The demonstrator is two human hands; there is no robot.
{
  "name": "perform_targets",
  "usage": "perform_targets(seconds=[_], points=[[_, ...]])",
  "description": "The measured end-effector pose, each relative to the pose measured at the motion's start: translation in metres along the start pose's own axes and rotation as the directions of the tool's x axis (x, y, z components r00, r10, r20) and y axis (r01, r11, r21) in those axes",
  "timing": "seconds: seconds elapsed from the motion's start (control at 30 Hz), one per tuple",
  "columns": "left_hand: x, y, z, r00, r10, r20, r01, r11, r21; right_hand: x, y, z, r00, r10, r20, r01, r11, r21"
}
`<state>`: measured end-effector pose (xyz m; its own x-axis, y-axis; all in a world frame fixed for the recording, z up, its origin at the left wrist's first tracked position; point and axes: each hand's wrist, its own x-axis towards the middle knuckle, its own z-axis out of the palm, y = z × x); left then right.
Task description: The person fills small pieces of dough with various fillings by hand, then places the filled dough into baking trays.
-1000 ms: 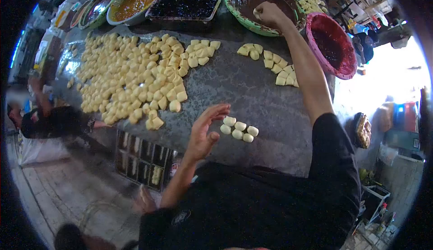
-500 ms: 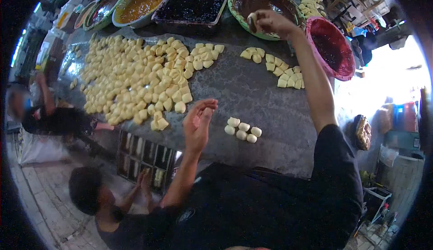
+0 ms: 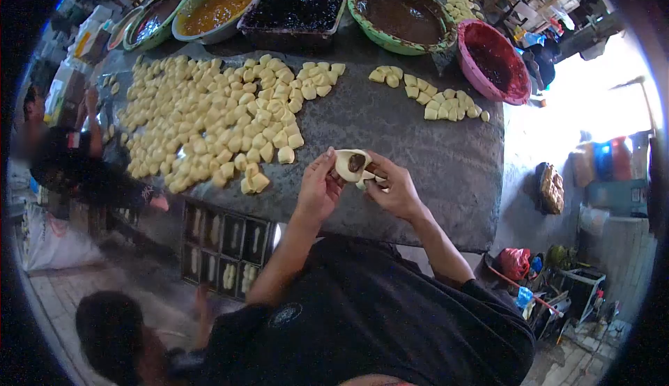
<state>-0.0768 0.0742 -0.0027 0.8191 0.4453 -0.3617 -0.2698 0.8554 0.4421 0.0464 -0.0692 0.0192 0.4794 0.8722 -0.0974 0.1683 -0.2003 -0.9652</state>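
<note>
Between my two hands, above the front of the dark table (image 3: 418, 163), is a flattened piece of pale dough (image 3: 343, 163) with a dab of brown filling (image 3: 357, 162) on it. My left hand (image 3: 322, 185) pinches the dough's left edge. On the other side, the fingers of my right hand (image 3: 396, 189) close on its right edge. Just below the dough a bit of another pale dough ball shows, mostly hidden by my right hand. Left of my hands spreads a large batch of dough pieces (image 3: 209, 118). A smaller group of dough pieces (image 3: 449, 104) lies to the right.
Along the back stand a green bowl of brown filling (image 3: 401, 13), a pink bowl (image 3: 516, 83), a tray of dark filling (image 3: 300, 3) and a bowl of orange filling (image 3: 216, 10). Compartmented black pans (image 3: 219, 250) holding dough sit at lower left, beside a co-worker (image 3: 115, 337).
My right hand has come back from the green bowl to meet my left hand. The flattened dough with brown filling is now held between them, over where several dough balls lay.
</note>
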Motion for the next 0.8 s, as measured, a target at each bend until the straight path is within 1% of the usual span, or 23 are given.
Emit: perform_targets(seconds=[0.03,0.07,0.1,0.13,0.2,0.23,0.27,0.3,0.33,0.37,0.4,0.43,0.47,0.5,0.57,0.6,0.63,0.67,0.77,0.8], points=[[-0.004,0.003,0.0,0.999,-0.028,-0.019,0.028,1.0,0.002,-0.004,-0.011,0.005,0.99,-0.133,-0.04,0.125,0.979,-0.16],[-0.008,0.006,0.0,0.998,-0.055,-0.037,0.055,0.998,0.004,-0.008,-0.02,0.009,0.962,-0.267,-0.056,0.236,0.916,-0.323],[-0.013,0.01,0.001,0.995,-0.083,-0.055,0.083,0.997,0.004,-0.012,-0.027,0.013,0.918,-0.394,-0.048,0.325,0.815,-0.479],[-0.02,0.016,0.007,0.996,-0.084,-0.009,0.084,0.996,0.032,-0.011,-0.032,0.016,0.828,-0.557,-0.066,0.444,0.723,-0.529],[-0.039,0.032,0.024,0.993,-0.084,0.085,0.077,0.993,0.085,-0.016,-0.04,0.019,0.775,-0.628,-0.072,0.503,0.681,-0.533],[-0.048,0.036,0.031,0.99,0.023,0.139,-0.063,0.953,0.296,-0.018,-0.044,0.021,0.745,-0.662,-0.074,0.531,0.657,-0.535],[-0.058,0.038,0.038,0.97,0.115,0.216,-0.208,0.852,0.481,-0.021,-0.049,0.023,0.724,-0.683,-0.102,0.545,0.656,-0.522],[-0.067,0.04,0.042,0.932,0.187,0.311,-0.35,0.696,0.627,-0.024,-0.051,0.026,0.749,-0.649,-0.136,0.537,0.714,-0.449],[-0.076,0.042,0.042,0.901,0.238,0.362,-0.429,0.606,0.67,-0.029,-0.052,0.031,0.774,-0.611,-0.165,0.525,0.766,-0.37],[-0.079,0.044,0.041,0.823,0.294,0.486,-0.567,0.459,0.683,-0.032,-0.054,0.035,0.799,-0.57,-0.189,0.51,0.811,-0.287],[-0.083,0.048,0.039,0.726,0.326,0.606,-0.687,0.297,0.663,-0.032,-0.067,0.043,0.792,-0.562,-0.24,0.54,0.827,-0.155],[-0.085,0.051,0.037,0.613,0.333,0.716,-0.782,0.126,0.611,-0.037,-0.073,0.05,0.874,-0.376,-0.308,0.441,0.88,0.176],[-0.088,0.051,0.037,0.589,0.356,0.726,-0.804,0.162,0.572,-0.045,-0.077,0.058,0.936,-0.174,-0.307,0.312,0.812,0.492],[-0.088,0.051,0.036,0.582,0.347,0.735,-0.812,0.194,0.551,-0.05,-0.083,0.065,0.971,0.021,-0.237,0.171,0.633,0.755],[-0.089,0.051,0.033,0.567,0.331,0.754,-0.823,0.26,0.505,-0.046,-0.1,0.074,0.931,-0.039,-0.364,0.264,0.761,0.593],[-0.092,0.048,0.033,0.66,0.382,0.647,-0.75,0.362,0.553,-0.044,-0.096,0.077,0.89,-0.157,-0.427,0.344,0.847,0.405],[-0.099,0.042,0.034,0.745,0.414,0.524,-0.667,0.465,0.581,-0.042,-0.094,0.079,0.841,-0.283,-0.461,0.408,0.891,0.198],[-0.102,0.04,0.034,0.816,0.426,0.39,-0.577,0.565,0.589,-0.042,-0.096,0.078,0.765,-0.487,-0.422,0.543,0.84,0.015],[-0.101,0.053,0.051,0.784,0.405,0.471,-0.617,0.599,0.511,-0.047,-0.111,0.077,0.639,-0.683,-0.353,0.584,0.73,-0.355],[-0.098,0.053,0.045,0.823,0.328,0.464,-0.544,0.691,0.477,-0.046,-0.107,0.074,0.634,-0.695,-0.339,0.552,0.713,-0.431]])
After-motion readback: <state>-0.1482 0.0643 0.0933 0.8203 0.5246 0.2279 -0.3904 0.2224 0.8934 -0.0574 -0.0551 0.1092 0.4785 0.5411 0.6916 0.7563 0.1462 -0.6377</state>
